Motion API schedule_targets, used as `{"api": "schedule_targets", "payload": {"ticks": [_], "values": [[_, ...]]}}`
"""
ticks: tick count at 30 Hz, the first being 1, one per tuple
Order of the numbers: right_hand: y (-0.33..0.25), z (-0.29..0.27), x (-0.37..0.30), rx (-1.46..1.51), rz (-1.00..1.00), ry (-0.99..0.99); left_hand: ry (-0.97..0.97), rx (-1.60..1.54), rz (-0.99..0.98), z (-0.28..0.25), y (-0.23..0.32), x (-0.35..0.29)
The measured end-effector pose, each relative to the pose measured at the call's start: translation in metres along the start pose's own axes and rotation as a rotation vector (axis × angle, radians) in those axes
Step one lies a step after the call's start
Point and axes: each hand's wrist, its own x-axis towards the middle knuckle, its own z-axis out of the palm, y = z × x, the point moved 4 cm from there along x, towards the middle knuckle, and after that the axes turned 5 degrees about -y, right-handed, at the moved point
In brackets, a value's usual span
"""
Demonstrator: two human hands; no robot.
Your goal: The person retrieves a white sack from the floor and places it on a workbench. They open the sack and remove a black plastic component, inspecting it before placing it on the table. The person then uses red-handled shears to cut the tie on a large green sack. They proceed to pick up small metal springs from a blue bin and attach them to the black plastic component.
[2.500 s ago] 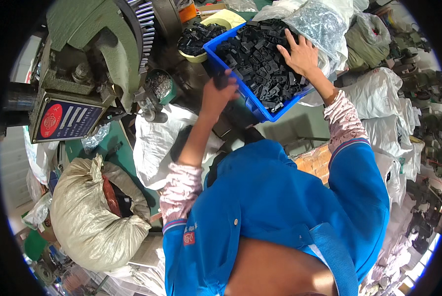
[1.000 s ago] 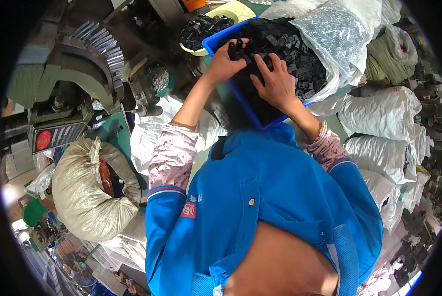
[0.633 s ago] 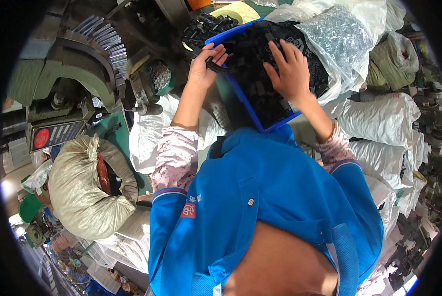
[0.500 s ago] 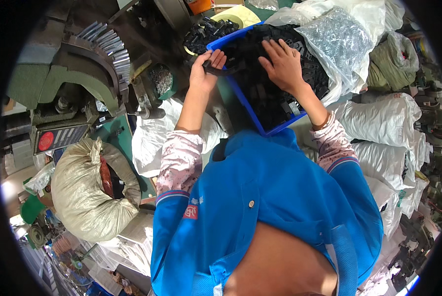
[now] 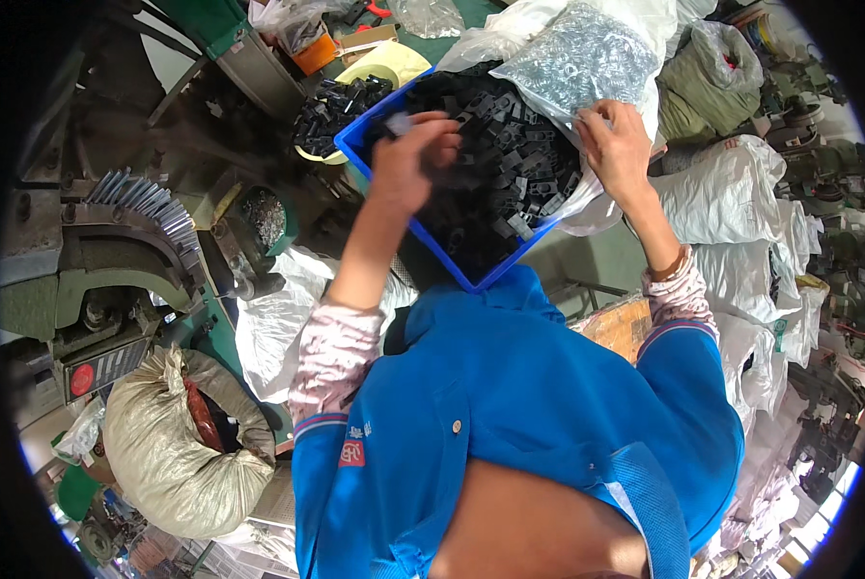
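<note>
Over the left side of a blue bin (image 5: 439,253) is my left hand (image 5: 405,166), blurred by motion. Its fingers curl round a small dark part (image 5: 397,124) whose shape is smeared. Many small black parts (image 5: 510,145) fill the bin in a loose heap. My right hand (image 5: 618,152) is at the lower edge of a clear plastic bag of shiny metal pieces (image 5: 577,58). Thumb and fingertips are pinched together there; what lies between them is too small to make out. The bag rests on white sacking beside the bin's far right side.
Left of the bin stands a yellow tub (image 5: 319,154) heaped with black parts. A green machine (image 5: 95,261) with a curved row of metal pins is at the left. A tied beige sack (image 5: 181,454) sits below it. White sacks (image 5: 722,193) pile up on the right.
My right hand has left the black parts and moved right to the bag, its fingers closing to a pinch. The left hand has swung over the bin. The whole view has shifted.
</note>
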Motion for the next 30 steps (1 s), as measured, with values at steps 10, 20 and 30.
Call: {"api": "schedule_targets", "payload": {"ticks": [10,20,30], "values": [[0.004,0.018,0.007,0.14,0.174,-0.095,-0.12,0.028,-0.126,0.079,-0.063,0.048],[0.034,0.031,0.029,0.632,0.324,-0.47,-0.04,0.035,-0.047,0.091,-0.078,0.058],[0.018,0.013,0.028,0.281,0.108,-0.442,-0.01,0.088,-0.064,0.083,-0.08,0.053]]}}
